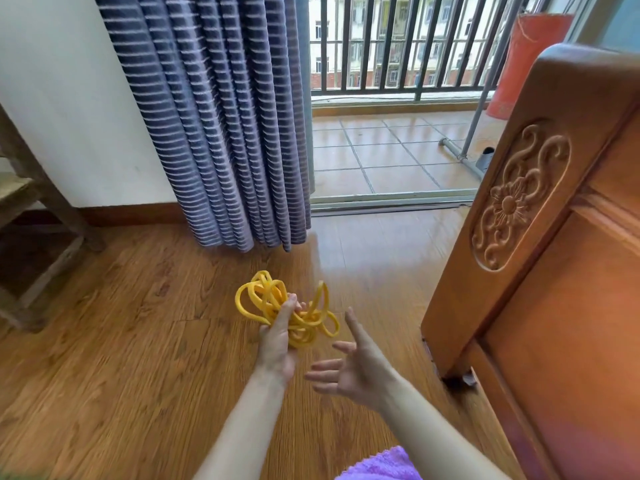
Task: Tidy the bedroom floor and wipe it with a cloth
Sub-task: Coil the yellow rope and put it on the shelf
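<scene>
- Floor (121, 358): brown wood-look boards fill the lower part of the head view, running from the wall on the left to the wooden bed end (540, 254) on the right.
- Yellow cord (304, 320): a tangled bundle of loops, held up above the floor near the middle of the view, in front of the curtain's lower edge.
- Left hand (277, 344): fingers and thumb are curled round the middle of the yellow cord, gripping it, with loops spilling out to both sides of the fist.
- Right hand (353, 368): palm turned up, fingers spread and straight, holding nothing; it sits just beside the left hand and close under the cord's right-hand loops without touching them.
- Purple cloth (384, 465): a fuzzy corner shows at the bottom edge, below the right forearm; whether it lies on the floor or on the person cannot be told.
- Striped curtain (214, 126): grey-blue with pale stripes, hanging in folds with its hem just above the floor, beside the open balcony door.
- Balcony (388, 150): tiled in tan, fenced by dark railings (381, 43), with a metal rack leg (460, 154) and an orange bag (526, 64) on the right.
- Wooden shelf (31, 237): stands against the white wall at the left edge.
</scene>
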Action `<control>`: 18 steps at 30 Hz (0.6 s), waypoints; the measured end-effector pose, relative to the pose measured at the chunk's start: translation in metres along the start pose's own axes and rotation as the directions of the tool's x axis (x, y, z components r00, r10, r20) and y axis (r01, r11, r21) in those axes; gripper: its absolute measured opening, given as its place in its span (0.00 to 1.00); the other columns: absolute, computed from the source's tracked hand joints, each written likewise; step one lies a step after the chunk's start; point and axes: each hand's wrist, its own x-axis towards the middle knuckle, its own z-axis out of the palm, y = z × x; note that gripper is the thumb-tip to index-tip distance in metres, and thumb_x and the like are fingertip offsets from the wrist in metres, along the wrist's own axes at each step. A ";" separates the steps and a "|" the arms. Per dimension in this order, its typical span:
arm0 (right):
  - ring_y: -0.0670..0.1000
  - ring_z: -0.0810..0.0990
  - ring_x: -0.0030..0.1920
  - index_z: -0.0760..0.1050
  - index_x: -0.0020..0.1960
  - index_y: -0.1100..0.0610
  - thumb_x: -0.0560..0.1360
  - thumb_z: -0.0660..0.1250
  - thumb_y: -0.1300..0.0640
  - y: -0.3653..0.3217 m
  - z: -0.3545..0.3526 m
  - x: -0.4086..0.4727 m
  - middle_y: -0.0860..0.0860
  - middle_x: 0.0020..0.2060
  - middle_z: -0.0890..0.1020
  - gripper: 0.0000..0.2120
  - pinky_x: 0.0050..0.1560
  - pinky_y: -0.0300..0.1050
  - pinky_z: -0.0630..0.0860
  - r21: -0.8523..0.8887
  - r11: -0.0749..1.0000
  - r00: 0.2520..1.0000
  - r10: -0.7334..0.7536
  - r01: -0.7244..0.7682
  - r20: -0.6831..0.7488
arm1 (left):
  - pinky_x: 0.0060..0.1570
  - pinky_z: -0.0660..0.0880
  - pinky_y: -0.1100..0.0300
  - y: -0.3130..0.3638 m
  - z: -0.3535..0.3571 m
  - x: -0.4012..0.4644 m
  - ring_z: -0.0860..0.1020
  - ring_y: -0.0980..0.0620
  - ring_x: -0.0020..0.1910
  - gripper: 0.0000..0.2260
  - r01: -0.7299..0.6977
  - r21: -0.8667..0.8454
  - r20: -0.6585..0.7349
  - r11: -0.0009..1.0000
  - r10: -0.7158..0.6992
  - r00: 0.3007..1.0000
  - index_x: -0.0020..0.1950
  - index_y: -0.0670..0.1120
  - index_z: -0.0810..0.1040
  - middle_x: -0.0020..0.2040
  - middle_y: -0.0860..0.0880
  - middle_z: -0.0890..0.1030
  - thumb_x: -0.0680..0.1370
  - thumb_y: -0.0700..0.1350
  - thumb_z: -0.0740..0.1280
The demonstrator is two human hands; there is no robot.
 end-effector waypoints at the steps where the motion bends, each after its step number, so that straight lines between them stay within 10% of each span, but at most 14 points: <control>1: 0.70 0.72 0.63 0.58 0.72 0.60 0.60 0.73 0.33 0.005 0.007 0.000 0.70 0.65 0.69 0.52 0.64 0.63 0.67 0.112 0.993 0.995 -0.056 0.046 0.088 | 0.51 0.75 0.46 -0.004 0.002 -0.001 0.80 0.47 0.41 0.06 0.014 0.011 0.009 1.000 -0.015 1.000 0.38 0.46 0.79 0.38 0.46 0.81 0.74 0.43 0.68; 5: 0.62 0.78 0.59 0.69 0.67 0.64 0.53 0.82 0.41 -0.007 0.029 0.004 0.64 0.61 0.76 0.50 0.57 0.55 0.77 0.275 0.898 0.919 -0.382 0.344 0.097 | 0.47 0.77 0.47 -0.006 0.011 -0.005 0.80 0.41 0.43 0.07 -0.007 0.054 0.043 0.998 0.005 0.999 0.36 0.45 0.77 0.40 0.41 0.81 0.75 0.43 0.67; 12: 0.55 0.72 0.66 0.55 0.74 0.47 0.47 0.80 0.35 -0.021 0.020 0.001 0.55 0.69 0.69 0.62 0.67 0.57 0.68 -0.354 0.796 0.863 -0.499 0.491 0.074 | 0.46 0.76 0.61 -0.004 0.010 -0.013 0.80 0.54 0.48 0.04 -0.093 0.447 0.216 0.889 -0.006 0.976 0.50 0.50 0.78 0.46 0.52 0.82 0.76 0.45 0.66; 18: 0.52 0.71 0.67 0.55 0.75 0.47 0.54 0.79 0.40 -0.017 0.014 -0.002 0.50 0.67 0.72 0.56 0.69 0.56 0.66 -0.483 0.736 0.854 -0.517 0.475 0.053 | 0.47 0.78 0.56 -0.010 0.026 -0.022 0.76 0.53 0.50 0.11 -0.324 0.851 0.343 0.414 0.030 0.939 0.55 0.53 0.72 0.55 0.49 0.73 0.73 0.48 0.64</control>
